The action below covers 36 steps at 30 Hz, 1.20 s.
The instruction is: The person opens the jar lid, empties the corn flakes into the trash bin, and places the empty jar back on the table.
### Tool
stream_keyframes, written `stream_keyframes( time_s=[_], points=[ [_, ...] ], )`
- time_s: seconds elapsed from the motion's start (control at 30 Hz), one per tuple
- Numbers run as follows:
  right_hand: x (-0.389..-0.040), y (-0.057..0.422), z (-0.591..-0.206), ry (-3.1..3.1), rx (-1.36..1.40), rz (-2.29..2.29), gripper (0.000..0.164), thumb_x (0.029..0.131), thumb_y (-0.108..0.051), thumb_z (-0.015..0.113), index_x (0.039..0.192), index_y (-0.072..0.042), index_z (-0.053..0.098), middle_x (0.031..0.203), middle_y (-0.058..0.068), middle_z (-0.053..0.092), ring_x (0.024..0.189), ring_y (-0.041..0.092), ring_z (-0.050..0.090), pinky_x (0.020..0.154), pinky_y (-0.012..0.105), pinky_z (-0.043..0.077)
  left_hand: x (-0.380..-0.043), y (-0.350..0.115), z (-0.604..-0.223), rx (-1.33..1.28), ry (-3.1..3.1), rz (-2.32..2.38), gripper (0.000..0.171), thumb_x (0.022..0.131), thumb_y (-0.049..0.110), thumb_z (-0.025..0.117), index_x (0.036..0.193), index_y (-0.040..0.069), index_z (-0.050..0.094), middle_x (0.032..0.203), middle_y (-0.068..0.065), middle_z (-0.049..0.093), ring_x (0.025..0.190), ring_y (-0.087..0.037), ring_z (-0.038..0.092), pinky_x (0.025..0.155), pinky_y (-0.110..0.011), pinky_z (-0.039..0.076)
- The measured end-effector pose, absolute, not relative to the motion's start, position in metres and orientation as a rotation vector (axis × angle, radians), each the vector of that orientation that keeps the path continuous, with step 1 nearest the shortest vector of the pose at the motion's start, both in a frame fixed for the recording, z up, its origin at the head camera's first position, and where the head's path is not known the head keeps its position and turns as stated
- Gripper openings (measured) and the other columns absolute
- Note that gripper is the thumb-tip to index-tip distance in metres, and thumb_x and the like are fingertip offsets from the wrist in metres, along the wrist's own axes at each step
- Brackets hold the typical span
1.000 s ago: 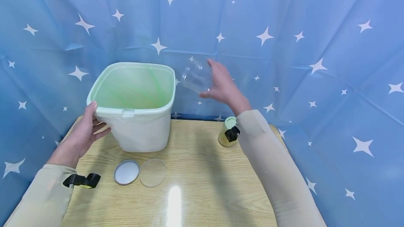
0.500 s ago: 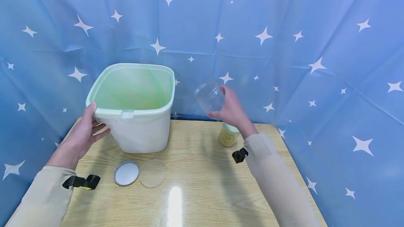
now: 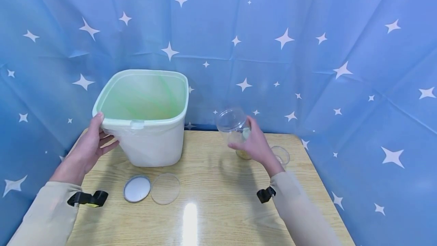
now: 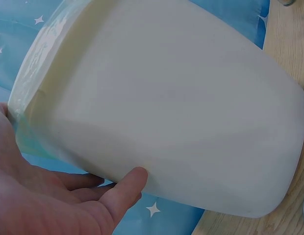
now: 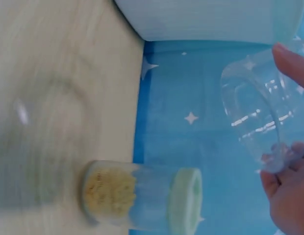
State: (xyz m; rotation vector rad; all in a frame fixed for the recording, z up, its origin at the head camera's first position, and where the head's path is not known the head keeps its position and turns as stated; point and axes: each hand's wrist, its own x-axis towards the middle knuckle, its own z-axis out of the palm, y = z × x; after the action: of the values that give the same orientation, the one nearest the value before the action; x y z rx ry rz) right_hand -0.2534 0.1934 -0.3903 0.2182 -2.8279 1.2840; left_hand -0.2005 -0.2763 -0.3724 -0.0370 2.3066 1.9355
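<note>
My left hand grips the near left rim of a white trash bin, thumb on the pale green rim and fingers beneath it. A translucent green bag lines the bin. In the head view my right hand holds a clear, wide-mouthed plastic jar above the table, its round mouth facing up and toward the left. Nothing shows inside it. Partly hidden behind that hand stands a jar with a pale green lid; yellow bits fill its lower half.
On the wooden table, a white disc with a grey rim lies beside a clear round disc. Another clear round container sits right of my right wrist. A blue star-patterned curtain encloses the table's back and sides.
My right hand has brought the clear jar down and to the right, away from the bin, turning its mouth more upward. My left hand keeps its grip on the rim.
</note>
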Motion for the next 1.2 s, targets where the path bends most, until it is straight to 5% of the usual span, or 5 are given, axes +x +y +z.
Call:
stream_keyframes(
  time_s=[0.27,0.57,0.87,1.2],
  points=[
    [-0.226,0.214,-0.411,-2.812,0.291,1.366,0.112,0.071,-0.035,0.087,0.156,-0.021,0.015,0.157,0.005,0.031,0.141,0.031,0.037,0.111,0.057,0.039,-0.201,-0.275,-0.372,-0.059,2.279,1.959,0.054,0.098,0.067,0.017,0.133,0.033,0.040,0.118,0.010,0.049,0.106,0.000,0.052,0.084,-0.015,0.057],
    [-0.200,0.240,-0.430,-2.790,0.303,1.448,0.109,0.068,-0.035,0.090,0.152,-0.020,0.022,0.154,0.001,0.036,0.142,0.030,0.034,0.113,0.056,0.037,-0.199,-0.275,-0.371,-0.046,2.277,1.976,0.049,0.099,0.065,0.018,0.128,0.035,0.043,0.116,0.010,0.050,0.104,0.001,0.053,0.082,-0.014,0.057],
    [-0.180,0.267,-0.461,-2.782,0.237,1.486,0.115,0.065,-0.030,0.092,0.153,-0.025,0.020,0.153,0.011,0.038,0.143,0.033,0.033,0.112,0.063,0.034,-0.199,-0.275,-0.372,-0.044,2.209,2.041,0.047,0.100,0.064,0.021,0.124,0.033,0.046,0.112,0.012,0.054,0.103,0.002,0.055,0.081,-0.014,0.057],
    [-0.172,0.303,-0.512,-2.758,0.030,1.427,0.106,0.068,-0.025,0.091,0.151,-0.016,0.025,0.152,0.012,0.038,0.139,0.038,0.035,0.110,0.059,0.034,-0.200,-0.276,-0.373,-0.034,2.228,2.027,0.046,0.100,0.064,0.020,0.126,0.034,0.045,0.113,0.011,0.053,0.104,0.000,0.055,0.081,-0.014,0.057]
  ],
)
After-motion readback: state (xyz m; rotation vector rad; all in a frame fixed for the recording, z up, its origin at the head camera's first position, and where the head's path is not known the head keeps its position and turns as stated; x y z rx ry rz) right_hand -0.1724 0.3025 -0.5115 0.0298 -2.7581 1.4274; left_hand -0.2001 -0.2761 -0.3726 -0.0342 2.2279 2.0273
